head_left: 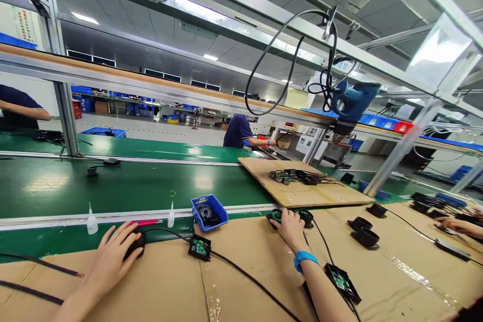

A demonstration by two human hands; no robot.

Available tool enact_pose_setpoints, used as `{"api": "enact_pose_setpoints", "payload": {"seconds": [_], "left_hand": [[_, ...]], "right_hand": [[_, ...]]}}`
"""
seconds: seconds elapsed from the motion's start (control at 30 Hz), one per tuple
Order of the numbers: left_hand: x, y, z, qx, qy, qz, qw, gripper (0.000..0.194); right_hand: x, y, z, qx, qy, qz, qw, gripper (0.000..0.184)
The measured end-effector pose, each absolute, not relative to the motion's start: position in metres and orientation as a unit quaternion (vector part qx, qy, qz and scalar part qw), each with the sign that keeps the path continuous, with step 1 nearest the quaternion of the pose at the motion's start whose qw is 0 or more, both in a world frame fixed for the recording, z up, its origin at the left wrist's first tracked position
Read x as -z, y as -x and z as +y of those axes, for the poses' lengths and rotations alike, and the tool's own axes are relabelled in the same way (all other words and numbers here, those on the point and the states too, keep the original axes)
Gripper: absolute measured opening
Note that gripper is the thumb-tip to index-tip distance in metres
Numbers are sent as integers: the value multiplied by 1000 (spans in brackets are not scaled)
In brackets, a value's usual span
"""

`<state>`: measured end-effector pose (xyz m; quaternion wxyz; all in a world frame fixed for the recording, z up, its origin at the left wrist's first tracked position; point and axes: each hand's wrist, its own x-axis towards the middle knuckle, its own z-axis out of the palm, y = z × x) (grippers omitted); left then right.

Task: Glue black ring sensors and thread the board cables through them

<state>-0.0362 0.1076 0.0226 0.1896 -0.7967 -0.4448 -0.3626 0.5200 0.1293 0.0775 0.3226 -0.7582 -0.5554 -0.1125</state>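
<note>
My left hand is curled over a round black housing on the cardboard, fingers along its far side and thumb at its near edge. A cable runs from that housing to an open black box with a green circuit board. My right hand, with a blue wristband, grips a round black part with green inside. Beside its fingers lies another round black part. A second open box with a circuit board sits right of my right forearm.
A blue bin with black parts and two small dropper bottles stand along the green belt's edge. Black housings lie to the right, near another person's hand. A cardboard sheet holds cabled parts. A blue tool hangs overhead.
</note>
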Motion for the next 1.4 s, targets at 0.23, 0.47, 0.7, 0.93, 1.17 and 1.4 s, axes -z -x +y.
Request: {"api": "enact_pose_setpoints", "payload": {"seconds": [0.23, 0.47, 0.7, 0.93, 1.17, 1.4], "left_hand": [[-50, -72, 41, 428, 724, -426, -334, 51], [-57, -135, 11, 522, 439, -350, -642, 88], [-65, -77, 11, 526, 368, -446, -623, 77], [-72, -26, 26, 365, 370, -460, -720, 42], [-69, -26, 22, 336, 336, -420, -773, 46], [-63, -23, 28, 363, 327, -457, -743, 49]], "right_hand": [[-92, -423, 84, -26, 591, -711, 380, 46], [-85, -294, 21, -239, 425, -789, 374, 46], [-48, -309, 3, -311, 505, -764, 255, 58], [-60, -313, 25, -287, 513, -723, 364, 21], [-64, -270, 69, -340, 442, -782, 278, 32], [-56, -213, 161, -351, 525, -708, 316, 33]]}}
